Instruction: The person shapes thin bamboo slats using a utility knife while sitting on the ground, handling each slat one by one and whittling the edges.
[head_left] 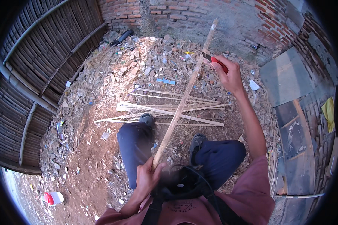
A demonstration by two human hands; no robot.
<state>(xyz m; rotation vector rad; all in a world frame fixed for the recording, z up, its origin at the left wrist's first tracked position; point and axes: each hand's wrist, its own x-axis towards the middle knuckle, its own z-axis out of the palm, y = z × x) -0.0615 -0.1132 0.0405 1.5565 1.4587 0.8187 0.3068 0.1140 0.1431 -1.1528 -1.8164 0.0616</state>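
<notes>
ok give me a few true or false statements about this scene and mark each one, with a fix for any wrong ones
1. The left hand grips the near end of the long pale strip. True.
2. The knife in the right hand has a green handle. False: its handle is red.
3. Several loose strips lie on the ground, some crossing others. True.
4. The red-and-white container is on the person's right. False: it is on the person's left.
5. A yellow piece of material shows toward the right edge of the picture. True.
6. Both hands are empty. False: each one is holding something.
</notes>
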